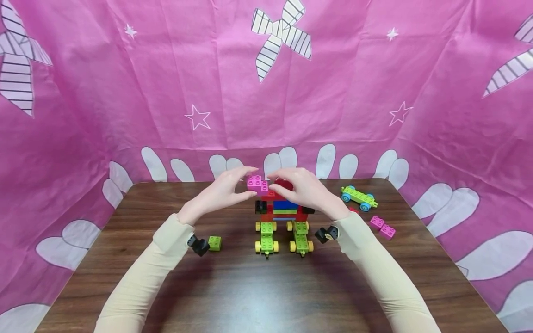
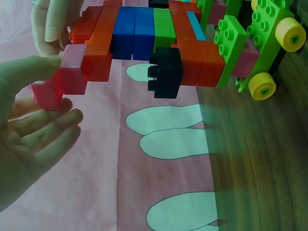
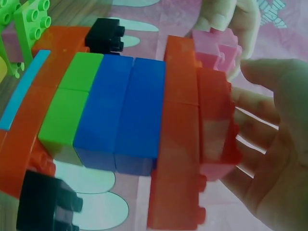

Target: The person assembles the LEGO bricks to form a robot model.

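A tall figure of building bricks stands mid-table, with red bricks point(image 3: 180, 130), blue bricks point(image 3: 126, 115) and green bricks point(image 3: 65, 115) in its body. Black bricks point(image 2: 166, 74) stick out at its sides. At its top left, two pink bricks point(image 1: 254, 181) sit stepped, one offset on the other. My left hand point(image 1: 222, 189) pinches the outer pink brick point(image 2: 47, 94) between thumb and fingers. Around the top red brick point(image 3: 216, 120), my right hand point(image 1: 300, 187) has its fingers spread loosely, its thumb apart from the brick.
The figure stands on two green wheeled bases point(image 1: 266, 245) with yellow wheels. A loose green brick point(image 1: 214, 243) lies at left. To the right are a green car base point(image 1: 359, 198) with blue wheels and loose pink bricks point(image 1: 382, 227). Pink cloth point(image 1: 233, 92) hangs around the table.
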`<state>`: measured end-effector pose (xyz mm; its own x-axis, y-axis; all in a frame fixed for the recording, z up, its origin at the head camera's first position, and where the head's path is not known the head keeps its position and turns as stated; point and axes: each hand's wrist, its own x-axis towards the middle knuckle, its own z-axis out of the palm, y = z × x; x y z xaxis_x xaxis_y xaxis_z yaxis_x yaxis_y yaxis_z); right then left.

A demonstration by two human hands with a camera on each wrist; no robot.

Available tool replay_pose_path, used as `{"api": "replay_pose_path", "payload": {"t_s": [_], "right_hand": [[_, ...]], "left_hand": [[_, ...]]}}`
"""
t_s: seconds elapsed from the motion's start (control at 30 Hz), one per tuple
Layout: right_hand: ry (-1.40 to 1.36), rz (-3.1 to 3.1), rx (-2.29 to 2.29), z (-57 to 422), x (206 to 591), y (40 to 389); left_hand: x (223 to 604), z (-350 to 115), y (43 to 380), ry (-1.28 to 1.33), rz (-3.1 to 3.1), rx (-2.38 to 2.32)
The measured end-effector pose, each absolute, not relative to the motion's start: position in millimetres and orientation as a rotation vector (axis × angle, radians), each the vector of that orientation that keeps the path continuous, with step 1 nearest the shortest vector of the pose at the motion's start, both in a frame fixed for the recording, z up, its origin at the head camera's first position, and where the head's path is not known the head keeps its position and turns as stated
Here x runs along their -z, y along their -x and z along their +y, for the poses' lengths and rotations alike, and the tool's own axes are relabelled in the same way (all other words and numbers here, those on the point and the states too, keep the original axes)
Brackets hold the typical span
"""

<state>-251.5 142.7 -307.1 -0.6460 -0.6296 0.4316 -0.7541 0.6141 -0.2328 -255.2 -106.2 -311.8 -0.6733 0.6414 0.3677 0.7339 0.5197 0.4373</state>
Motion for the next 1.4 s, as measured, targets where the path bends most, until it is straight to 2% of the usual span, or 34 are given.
{"api": "replay_pose_path", "payload": {"t_s": [0.73,1.4], "right_hand": [[-0.883,-2.524,-0.617,206.9,299.5,242.0],[-0.508,-2.666,-0.472,309.7,340.4,237.4]], "left_hand": [[323.9,-102.2,258.3,1.076,-2.611,1.0],[329.3,-105.3,261.7,1.033,-2.641,1.088]]}}
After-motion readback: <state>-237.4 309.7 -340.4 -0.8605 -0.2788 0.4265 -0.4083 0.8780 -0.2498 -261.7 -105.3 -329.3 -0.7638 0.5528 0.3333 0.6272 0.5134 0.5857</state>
